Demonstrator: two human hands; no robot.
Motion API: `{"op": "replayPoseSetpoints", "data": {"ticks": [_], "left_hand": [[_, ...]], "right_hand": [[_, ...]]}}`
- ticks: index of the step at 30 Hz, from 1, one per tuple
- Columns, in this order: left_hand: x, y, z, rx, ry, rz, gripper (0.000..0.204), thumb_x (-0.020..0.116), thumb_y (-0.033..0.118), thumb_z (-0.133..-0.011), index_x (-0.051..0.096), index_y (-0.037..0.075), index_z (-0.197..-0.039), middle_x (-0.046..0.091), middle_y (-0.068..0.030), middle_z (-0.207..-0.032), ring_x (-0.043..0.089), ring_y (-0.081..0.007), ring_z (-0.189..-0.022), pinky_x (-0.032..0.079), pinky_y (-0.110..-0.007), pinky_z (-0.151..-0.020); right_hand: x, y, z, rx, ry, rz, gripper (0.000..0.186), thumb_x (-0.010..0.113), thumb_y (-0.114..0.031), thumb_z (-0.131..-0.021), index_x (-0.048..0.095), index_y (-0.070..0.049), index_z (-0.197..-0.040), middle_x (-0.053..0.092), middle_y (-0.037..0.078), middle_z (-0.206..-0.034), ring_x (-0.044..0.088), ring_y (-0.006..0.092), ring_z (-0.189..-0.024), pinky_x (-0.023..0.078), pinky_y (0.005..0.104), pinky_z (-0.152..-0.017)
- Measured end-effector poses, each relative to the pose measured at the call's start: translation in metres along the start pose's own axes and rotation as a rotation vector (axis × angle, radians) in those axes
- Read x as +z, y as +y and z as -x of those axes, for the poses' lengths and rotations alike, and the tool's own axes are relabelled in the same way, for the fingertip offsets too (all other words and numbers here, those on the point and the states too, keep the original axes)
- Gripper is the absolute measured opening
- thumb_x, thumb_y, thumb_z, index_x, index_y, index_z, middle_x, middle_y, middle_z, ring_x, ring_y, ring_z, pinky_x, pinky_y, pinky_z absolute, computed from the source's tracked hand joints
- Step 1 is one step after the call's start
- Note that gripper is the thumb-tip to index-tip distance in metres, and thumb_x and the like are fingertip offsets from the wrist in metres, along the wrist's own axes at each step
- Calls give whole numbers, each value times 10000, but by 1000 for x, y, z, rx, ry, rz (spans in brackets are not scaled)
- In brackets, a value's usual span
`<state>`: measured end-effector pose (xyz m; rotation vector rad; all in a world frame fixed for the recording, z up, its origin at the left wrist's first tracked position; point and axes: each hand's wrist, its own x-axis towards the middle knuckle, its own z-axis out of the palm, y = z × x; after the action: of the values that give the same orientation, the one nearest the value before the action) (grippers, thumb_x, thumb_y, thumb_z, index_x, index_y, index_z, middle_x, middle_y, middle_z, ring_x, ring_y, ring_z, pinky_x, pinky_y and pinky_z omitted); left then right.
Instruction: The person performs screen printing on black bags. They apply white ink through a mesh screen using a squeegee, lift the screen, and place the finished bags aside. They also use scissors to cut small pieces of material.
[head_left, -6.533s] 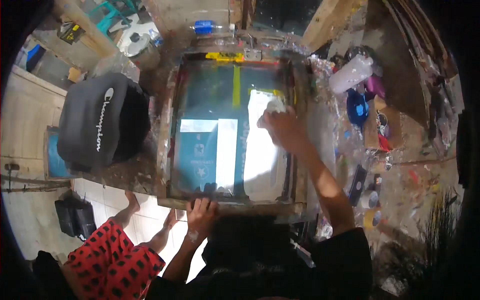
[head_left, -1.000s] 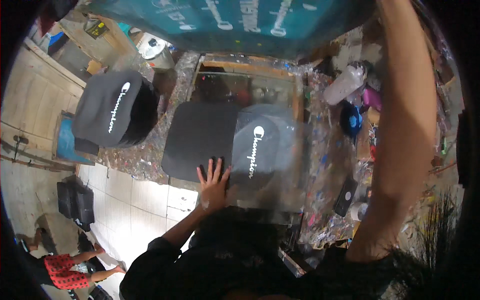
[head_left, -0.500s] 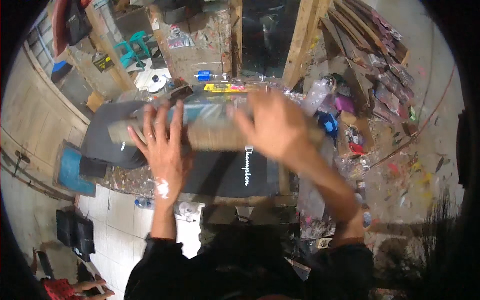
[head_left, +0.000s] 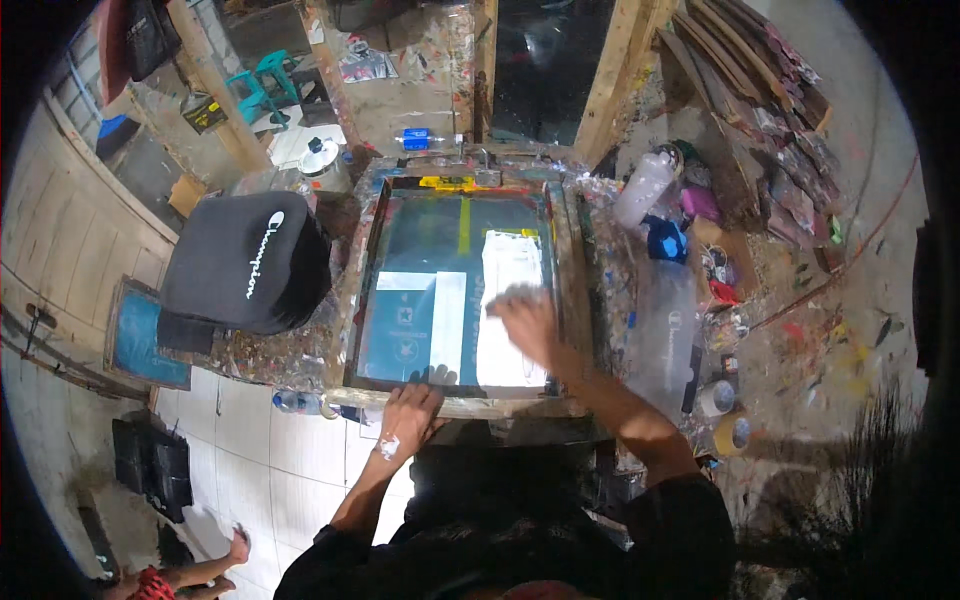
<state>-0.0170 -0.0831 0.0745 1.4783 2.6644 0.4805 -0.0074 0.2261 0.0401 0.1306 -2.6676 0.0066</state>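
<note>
A wooden screen-printing frame (head_left: 577,290) lies flat on the workbench in front of me. Its mesh has blue-green stencil areas (head_left: 395,345), pale tape strips (head_left: 449,320) and a long white strip that looks like ink (head_left: 508,362) on the right. My left hand (head_left: 408,415) grips the frame's near rail, fingers over the top and thumb at the near side. Over the middle of the white strip is my right hand (head_left: 528,325), fingers curled and slightly blurred; what they hold cannot be made out. Whatever lies beneath the screen is hidden.
Left of the frame sits a black padded fabric piece with white lettering (head_left: 245,262). A white tub (head_left: 322,165) stands behind it. On the right are a cloudy plastic bottle (head_left: 645,190), a blue cloth (head_left: 666,240) and tape rolls (head_left: 730,432). Another person's legs (head_left: 205,575) show lower left.
The frame has come down from a tilted position to lie flat, covering the black fabric beneath. My left hand moved to its near rail; my right hand moved down over the white strip.
</note>
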Motion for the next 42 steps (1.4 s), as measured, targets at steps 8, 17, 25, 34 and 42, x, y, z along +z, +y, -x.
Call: {"op": "replayPoseSetpoints", "data": {"ticks": [8,17,25,34,42], "left_hand": [[31,-10,7,8,10,-41,394,810,261,-780,669,91,-1107,638,-124,-1097,613,-327,-1062,473,-496,-906],[33,-7,1,-28,18,-27,394,786,248,-762,643,102,-1098,621,-102,-1023,620,-316,-1018,479,-465,-897],[33,-5,4,-51,25,-36,279,721,228,-776,650,115,-1021,588,-65,-968,601,-262,-960,471,-432,-808],[33,-7,2,-9,17,-58,247,708,213,-800,655,105,-1016,616,-73,-987,624,-263,-973,487,-425,-843],[9,-1,-9,12,-33,-60,397,816,257,-749,650,82,-1065,649,-115,-1037,638,-310,-1068,493,-459,-919]], "right_hand": [[15,73,-58,66,-335,-358,284,664,-186,-894,610,-6,-1106,659,229,-1015,659,392,-987,527,485,-887],[31,110,-109,50,-360,-376,302,614,-89,-923,582,-8,-1213,678,226,-929,705,378,-876,570,494,-762],[-8,79,-82,99,-382,-343,144,564,-75,-942,609,0,-1058,674,198,-949,675,372,-885,519,509,-798],[-46,-13,33,132,-368,-455,258,546,-27,-890,611,-33,-1140,611,196,-879,652,376,-855,495,500,-770],[-70,-65,88,73,-260,-250,318,676,-192,-895,600,-74,-1180,599,127,-998,615,324,-950,424,512,-933]]}}
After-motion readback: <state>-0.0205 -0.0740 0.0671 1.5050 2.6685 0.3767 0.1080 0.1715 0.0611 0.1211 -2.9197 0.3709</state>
